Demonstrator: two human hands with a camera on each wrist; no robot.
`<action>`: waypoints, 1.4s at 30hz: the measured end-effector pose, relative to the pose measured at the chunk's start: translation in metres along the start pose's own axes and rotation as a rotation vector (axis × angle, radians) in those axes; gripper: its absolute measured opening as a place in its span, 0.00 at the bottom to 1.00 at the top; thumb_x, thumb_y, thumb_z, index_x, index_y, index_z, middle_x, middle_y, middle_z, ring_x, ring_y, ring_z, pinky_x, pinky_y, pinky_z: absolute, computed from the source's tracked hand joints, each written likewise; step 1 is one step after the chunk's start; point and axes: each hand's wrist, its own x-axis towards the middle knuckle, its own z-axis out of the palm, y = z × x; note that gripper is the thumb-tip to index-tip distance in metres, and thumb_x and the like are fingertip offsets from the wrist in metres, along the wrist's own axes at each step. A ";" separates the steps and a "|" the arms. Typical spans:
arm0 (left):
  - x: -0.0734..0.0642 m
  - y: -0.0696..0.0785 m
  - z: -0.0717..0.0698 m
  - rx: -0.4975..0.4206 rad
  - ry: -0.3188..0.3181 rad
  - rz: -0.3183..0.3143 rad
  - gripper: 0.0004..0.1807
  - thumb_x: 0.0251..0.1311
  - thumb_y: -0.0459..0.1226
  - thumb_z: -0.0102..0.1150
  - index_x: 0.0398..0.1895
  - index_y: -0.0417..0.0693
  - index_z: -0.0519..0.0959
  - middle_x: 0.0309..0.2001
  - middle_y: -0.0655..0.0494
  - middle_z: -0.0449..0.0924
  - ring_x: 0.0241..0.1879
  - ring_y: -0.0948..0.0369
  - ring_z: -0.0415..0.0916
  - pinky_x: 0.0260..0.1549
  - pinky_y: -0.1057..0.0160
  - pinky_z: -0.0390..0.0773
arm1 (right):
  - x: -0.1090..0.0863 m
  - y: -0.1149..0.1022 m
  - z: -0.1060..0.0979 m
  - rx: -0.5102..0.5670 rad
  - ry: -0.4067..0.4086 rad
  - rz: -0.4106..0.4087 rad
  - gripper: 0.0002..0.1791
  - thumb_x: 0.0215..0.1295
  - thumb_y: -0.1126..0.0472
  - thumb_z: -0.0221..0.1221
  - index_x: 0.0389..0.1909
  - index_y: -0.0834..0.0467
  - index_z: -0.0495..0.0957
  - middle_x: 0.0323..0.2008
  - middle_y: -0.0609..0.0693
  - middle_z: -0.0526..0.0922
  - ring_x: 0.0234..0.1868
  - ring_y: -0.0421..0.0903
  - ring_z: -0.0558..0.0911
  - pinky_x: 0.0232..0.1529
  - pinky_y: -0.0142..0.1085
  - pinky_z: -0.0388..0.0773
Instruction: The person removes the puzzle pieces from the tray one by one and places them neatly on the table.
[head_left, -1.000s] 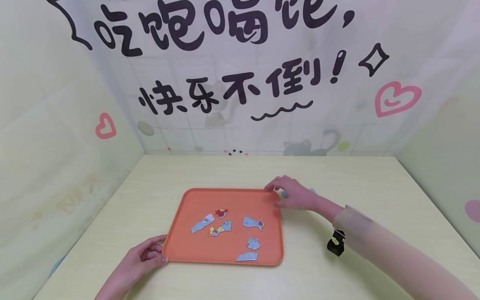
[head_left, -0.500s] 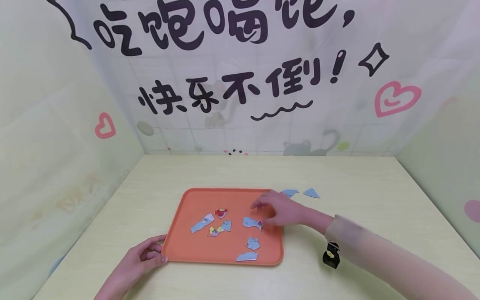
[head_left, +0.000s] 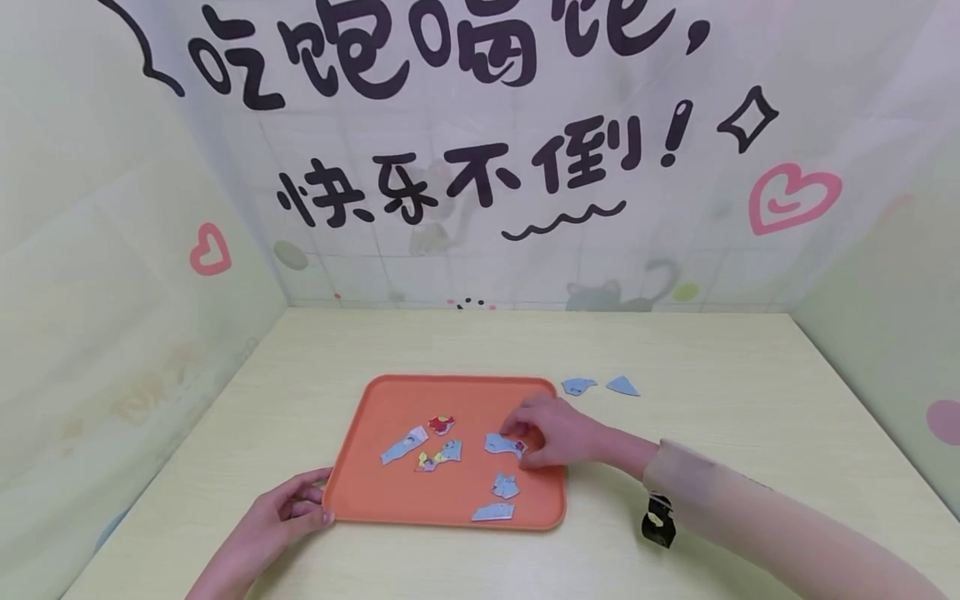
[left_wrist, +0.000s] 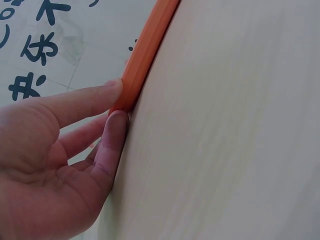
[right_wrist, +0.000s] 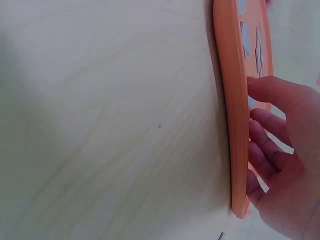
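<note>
An orange tray point(head_left: 405, 504) lies on the table with several flat, irregular printed puzzle pieces on it. My left hand point(head_left: 288, 510) holds the tray's near left corner, index finger and thumb at the rim in the left wrist view. Over the tray's right side, my right hand point(head_left: 555, 432) has its curled fingers and thumb at the edges of a light-blue puzzle piece point(head_left: 495, 443), partly covering its right end. Nearer the front lie a small blue piece point(head_left: 506, 486) and a long blue piece point(head_left: 492, 512). Right-hand fingers point(right_wrist: 267, 150) overlap the tray rim in the right wrist view.
Left on the tray are a red piece point(head_left: 441, 425), a slanted blue piece point(head_left: 405, 445) and a yellow-and-blue piece point(head_left: 441, 457). Two blue pieces, one notched point(head_left: 578, 386) and one triangular point(head_left: 622, 386), lie on the table point(head_left: 712, 400) behind the tray. A printed cloth point(head_left: 480, 267) hangs behind.
My right hand has moved left and toward me, from the tray's far right corner to the light-blue piece, uncovering two pieces behind the tray. The left hand has stayed at its corner.
</note>
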 end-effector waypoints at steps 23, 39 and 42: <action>0.000 0.002 0.000 0.003 -0.021 0.019 0.38 0.59 0.38 0.68 0.72 0.40 0.64 0.48 0.49 0.77 0.40 0.68 0.79 0.42 0.72 0.78 | -0.003 -0.006 0.000 -0.050 0.013 0.045 0.16 0.54 0.58 0.69 0.46 0.49 0.84 0.39 0.40 0.78 0.44 0.39 0.70 0.43 0.33 0.70; 0.000 0.002 -0.001 0.006 -0.042 0.069 0.38 0.60 0.38 0.66 0.72 0.39 0.63 0.48 0.49 0.77 0.40 0.70 0.79 0.43 0.73 0.78 | -0.014 0.008 -0.024 -0.011 0.033 -0.035 0.17 0.55 0.58 0.66 0.47 0.47 0.81 0.43 0.38 0.80 0.45 0.40 0.75 0.49 0.36 0.74; 0.000 0.002 -0.001 0.009 -0.043 0.063 0.38 0.60 0.38 0.66 0.72 0.39 0.63 0.48 0.49 0.77 0.39 0.70 0.79 0.42 0.73 0.78 | -0.018 0.013 -0.028 0.063 0.022 -0.037 0.17 0.55 0.59 0.65 0.47 0.47 0.80 0.43 0.37 0.79 0.44 0.43 0.76 0.47 0.36 0.76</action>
